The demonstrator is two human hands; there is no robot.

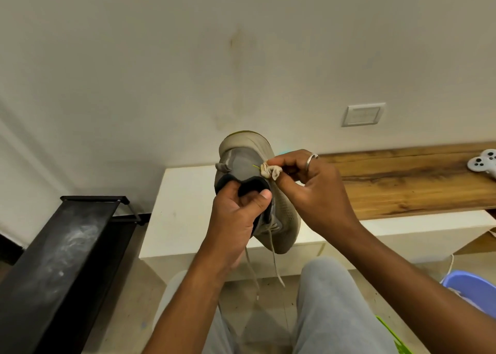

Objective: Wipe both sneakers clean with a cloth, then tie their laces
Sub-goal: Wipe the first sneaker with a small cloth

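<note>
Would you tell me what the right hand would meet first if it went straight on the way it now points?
The sneaker, at its grey heel side. The right hand pinches a cloth aimed at that spot, so the cloth would press there first; whether it already touches is unclear.

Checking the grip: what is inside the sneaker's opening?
The left hand reaches its fingers into the sneaker's dark padded opening, thumb on the rim. The insole and fingertips are hidden by the hand and lining.
</note>
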